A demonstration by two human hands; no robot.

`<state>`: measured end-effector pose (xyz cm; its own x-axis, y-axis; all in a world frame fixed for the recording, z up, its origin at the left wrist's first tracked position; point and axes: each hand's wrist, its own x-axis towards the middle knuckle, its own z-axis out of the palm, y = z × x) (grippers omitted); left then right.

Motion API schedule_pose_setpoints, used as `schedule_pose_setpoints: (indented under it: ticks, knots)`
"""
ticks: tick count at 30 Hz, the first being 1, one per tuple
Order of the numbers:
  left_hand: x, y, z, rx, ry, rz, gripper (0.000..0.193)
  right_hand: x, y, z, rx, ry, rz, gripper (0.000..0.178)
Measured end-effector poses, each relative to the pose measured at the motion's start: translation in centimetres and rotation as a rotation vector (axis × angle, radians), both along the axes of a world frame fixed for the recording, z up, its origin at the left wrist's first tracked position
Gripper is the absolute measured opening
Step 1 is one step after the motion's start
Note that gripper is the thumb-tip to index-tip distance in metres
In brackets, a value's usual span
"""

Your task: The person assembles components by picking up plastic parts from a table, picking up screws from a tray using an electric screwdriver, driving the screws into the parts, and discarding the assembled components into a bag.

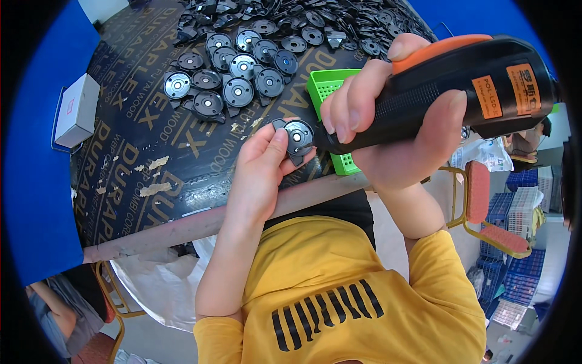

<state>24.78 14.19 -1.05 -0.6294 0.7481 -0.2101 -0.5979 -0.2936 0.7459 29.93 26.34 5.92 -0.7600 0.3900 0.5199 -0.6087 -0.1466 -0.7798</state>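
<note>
My left hand (257, 173) pinches a round black disc (297, 136) with a shiny middle, just above the near edge of the table (151, 151). My right hand (388, 121) is wrapped tight around a black and orange screwdriver (461, 79), its tip touching the disc. A green tray (330, 91) sits just behind. More discs (236, 73) lie farther away.

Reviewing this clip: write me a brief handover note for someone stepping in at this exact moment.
Left hand pinches one round black disc part just above the table's near edge.
Right hand grips a black and orange electric screwdriver, its tip at the disc's centre.
A laid-out group of disc parts sits mid-table; a loose heap lies along the far edge. A green tray sits behind the hands.
Done: cannot tell how many are finished.
Left: the held disc is under the driver; the heap looks unsorted.
</note>
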Motion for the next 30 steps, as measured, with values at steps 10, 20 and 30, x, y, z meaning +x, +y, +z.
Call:
schedule_pose_setpoints:
  ticks: [10,20,30]
  knots:
    - [-0.1,0.1,0.0,-0.032,0.01,0.02,0.024,-0.4,-0.1,-0.8,0.149,0.123,0.002,0.042]
    - [-0.1,0.1,-0.2,-0.027,0.014,0.001,0.024,-0.3,-0.3,-1.1,0.119,0.142,0.051,0.042]
    - [-0.2,0.3,-0.6,-0.042,0.037,0.069,0.023,-0.3,-0.4,-1.3,0.182,0.135,-0.004,0.044]
